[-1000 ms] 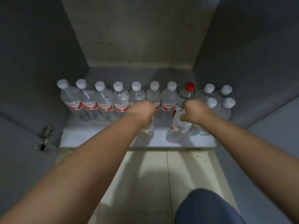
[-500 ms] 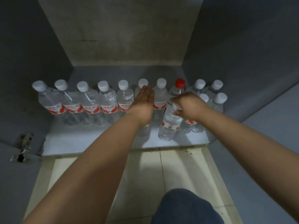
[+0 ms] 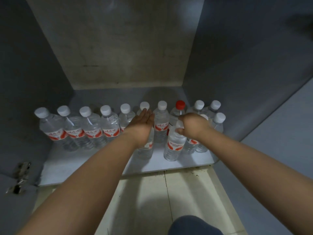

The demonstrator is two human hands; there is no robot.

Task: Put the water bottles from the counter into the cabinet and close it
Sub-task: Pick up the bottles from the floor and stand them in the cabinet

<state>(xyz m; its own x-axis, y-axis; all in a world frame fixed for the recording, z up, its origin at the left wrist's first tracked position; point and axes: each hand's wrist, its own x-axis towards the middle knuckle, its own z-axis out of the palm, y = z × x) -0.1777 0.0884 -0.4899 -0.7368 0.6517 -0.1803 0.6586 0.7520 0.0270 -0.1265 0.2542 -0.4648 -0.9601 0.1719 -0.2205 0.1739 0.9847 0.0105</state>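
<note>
Bottom of frame: a knee in dark blue fabric (image 3: 194, 225) over pale floor tiles (image 3: 152, 200). Lower left: rusty hinge (image 3: 22, 173) on the open grey cabinet door (image 3: 10, 209). Mid frame: white shelf floor of the cabinet (image 3: 84, 161). Left hand (image 3: 144, 122) flat, fingers straight and together, over a front bottle (image 3: 145, 150), not gripping. Right hand (image 3: 193, 126) is wrapped round the neck of another front bottle (image 3: 174, 146), standing upright. Behind: a row of water bottles (image 3: 94, 128) with red-white labels, white caps, one red cap (image 3: 180, 104) right of centre. Far: stained concrete-look back wall (image 3: 127, 48), grey side panels.
</note>
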